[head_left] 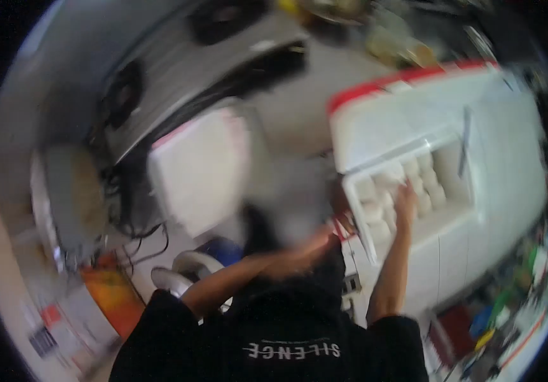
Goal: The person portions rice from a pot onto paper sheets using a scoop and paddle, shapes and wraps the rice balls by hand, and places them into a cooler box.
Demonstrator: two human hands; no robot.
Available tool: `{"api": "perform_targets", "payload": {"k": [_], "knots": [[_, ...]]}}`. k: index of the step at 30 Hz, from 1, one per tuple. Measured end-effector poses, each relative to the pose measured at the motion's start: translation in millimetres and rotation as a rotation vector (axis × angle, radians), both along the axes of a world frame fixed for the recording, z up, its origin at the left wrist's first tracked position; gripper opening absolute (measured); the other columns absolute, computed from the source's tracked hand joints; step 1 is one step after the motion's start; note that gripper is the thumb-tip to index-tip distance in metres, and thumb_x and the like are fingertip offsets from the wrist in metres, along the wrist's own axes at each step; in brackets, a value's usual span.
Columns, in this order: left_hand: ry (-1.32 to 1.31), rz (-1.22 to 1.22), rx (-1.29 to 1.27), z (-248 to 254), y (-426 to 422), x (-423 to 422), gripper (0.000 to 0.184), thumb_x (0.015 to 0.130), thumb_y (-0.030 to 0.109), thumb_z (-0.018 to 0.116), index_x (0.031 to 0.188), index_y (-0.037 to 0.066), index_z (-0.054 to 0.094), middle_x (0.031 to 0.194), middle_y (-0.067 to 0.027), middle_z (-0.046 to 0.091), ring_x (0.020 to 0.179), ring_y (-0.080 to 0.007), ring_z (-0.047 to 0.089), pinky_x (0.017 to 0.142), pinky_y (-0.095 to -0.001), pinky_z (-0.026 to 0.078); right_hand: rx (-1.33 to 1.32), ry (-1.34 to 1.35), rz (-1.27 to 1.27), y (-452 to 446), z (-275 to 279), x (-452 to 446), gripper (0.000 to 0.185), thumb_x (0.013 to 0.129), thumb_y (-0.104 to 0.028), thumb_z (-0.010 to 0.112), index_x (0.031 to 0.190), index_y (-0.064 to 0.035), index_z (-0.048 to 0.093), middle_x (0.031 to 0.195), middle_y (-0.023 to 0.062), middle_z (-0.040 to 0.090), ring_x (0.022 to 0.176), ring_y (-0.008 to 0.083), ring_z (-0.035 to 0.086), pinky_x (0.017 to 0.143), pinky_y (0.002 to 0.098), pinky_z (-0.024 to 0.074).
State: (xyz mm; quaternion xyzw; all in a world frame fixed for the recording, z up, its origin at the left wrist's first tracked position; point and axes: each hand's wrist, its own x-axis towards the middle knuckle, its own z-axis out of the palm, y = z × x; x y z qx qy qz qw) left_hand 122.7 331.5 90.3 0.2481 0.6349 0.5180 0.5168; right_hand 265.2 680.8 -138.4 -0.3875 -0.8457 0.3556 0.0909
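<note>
On the right, a white cooler box (358, 213) stands with several white rounded pieces (438, 195) packed in rows inside it. My right hand (406, 196) reaches down into the box and meets the white pieces. Its fingertips are too blurred to show whether they grip one. Nearer the middle, my left hand (318, 247) is smeared by motion, and its fingers cannot be made out. A grey and dark blurred shape (296, 191) lies just beyond the left hand. Whether that hand holds it is unclear.
The cooler's raised lid (401, 118) has a red edge. Left of centre is a pale, pink-edged panel or container (201, 165). A grey counter with dark round burners (127, 92) runs along the upper left. Cluttered goods (503, 312) fill the lower right.
</note>
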Motion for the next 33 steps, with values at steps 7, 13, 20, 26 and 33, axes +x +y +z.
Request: {"api": "perform_targets", "payload": {"k": [7,13,20,26,33], "knots": [[0.036,-0.238,-0.496,30.2,-235.5,4.6,0.052,0.103,0.043,0.047,0.134,0.002,0.055,0.126,-0.0233,0.062,0.113,-0.0330,0.063,0.096,-0.0421,0.049,-0.156,-0.197,0.152,-149.1,155.0,-49.3,0.054,0.096,-0.040,0.061,0.061,0.0011,0.062,0.048,0.0025,0.047,0.044,0.0110,0.046,0.042,0.0319,0.0354],[0.125,0.415,-0.248,192.1,-403.1,-56.7,0.028,0.093,0.025,0.070,0.116,0.008,0.069,0.072,-0.0054,0.070,0.060,-0.0153,0.066,0.059,-0.0283,0.051,-0.262,0.126,0.658,-361.4,280.1,-198.5,0.055,0.102,-0.039,0.052,0.061,-0.0031,0.051,0.052,0.0007,0.045,0.047,0.0093,0.040,0.044,0.0292,0.0314],[0.766,0.724,-0.253,356.4,-633.2,-72.9,0.025,0.083,0.020,0.080,0.105,0.010,0.072,0.063,-0.0023,0.063,0.052,-0.0139,0.060,0.050,-0.0269,0.045,-0.374,0.469,1.162,-609.4,489.7,-350.1,0.021,0.107,-0.013,0.040,0.089,-0.0041,0.046,0.070,-0.0011,0.047,0.052,0.0035,0.039,0.043,0.0169,0.0266],[1.057,0.655,-0.886,338.3,-786.9,-173.4,0.015,0.086,0.015,0.067,0.094,0.002,0.066,0.087,-0.0171,0.070,0.076,-0.0303,0.069,0.067,-0.0433,0.054,0.318,0.747,2.047,-900.6,570.2,-476.8,0.013,0.087,-0.010,0.061,0.097,-0.0035,0.066,0.087,0.0201,0.066,0.083,0.0408,0.064,0.075,0.0485,0.0502],[0.633,0.274,-1.261,219.8,-887.4,-331.4,0.027,0.078,0.012,0.071,0.100,0.000,0.067,0.090,-0.0188,0.072,0.083,-0.0318,0.070,0.069,-0.0453,0.054,1.317,0.520,2.420,-1104.0,441.7,-551.7,0.016,0.088,-0.018,0.060,0.095,-0.0109,0.072,0.101,0.0109,0.071,0.093,0.0298,0.070,0.077,0.0423,0.0574]]}}
